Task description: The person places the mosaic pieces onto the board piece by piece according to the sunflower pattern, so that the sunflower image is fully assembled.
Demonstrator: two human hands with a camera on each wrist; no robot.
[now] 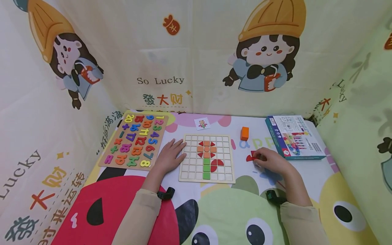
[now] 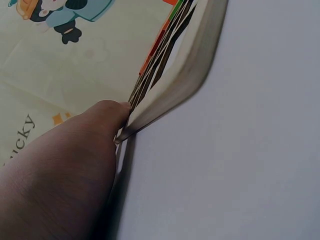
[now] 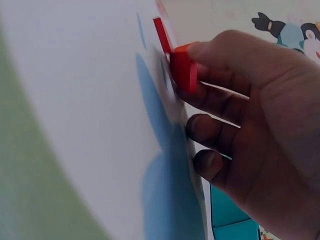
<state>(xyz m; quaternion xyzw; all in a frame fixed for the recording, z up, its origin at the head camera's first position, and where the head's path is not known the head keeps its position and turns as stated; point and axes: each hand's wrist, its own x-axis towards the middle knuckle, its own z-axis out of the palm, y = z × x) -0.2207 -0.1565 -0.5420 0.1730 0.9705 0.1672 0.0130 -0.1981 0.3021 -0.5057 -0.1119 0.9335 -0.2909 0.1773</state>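
Note:
A pale wooden grid board [image 1: 190,175] lies mid-table with flat pieces forming a flower: orange squares [image 1: 213,149], red triangles and a green stem [image 1: 206,169]. Red rounded pieces [image 1: 216,165] sit right of the stem. My left hand [image 1: 169,156] rests at the board's left edge, fingers spread; its thumb [image 2: 107,117] touches the edge in the left wrist view. To the right of the board, my right hand [image 1: 271,160] pinches a small red piece [image 3: 183,71] between thumb and finger, just above the tabletop. Another red piece [image 1: 249,158] is beside those fingertips.
A number puzzle board [image 1: 105,160] lies left of the grid board. Behind the grid board is a small picture card [image 1: 202,123]. An orange block [image 1: 244,133] and a boxed set [image 1: 294,136] lie at the back right. Printed cloth walls [image 1: 208,68] enclose the table.

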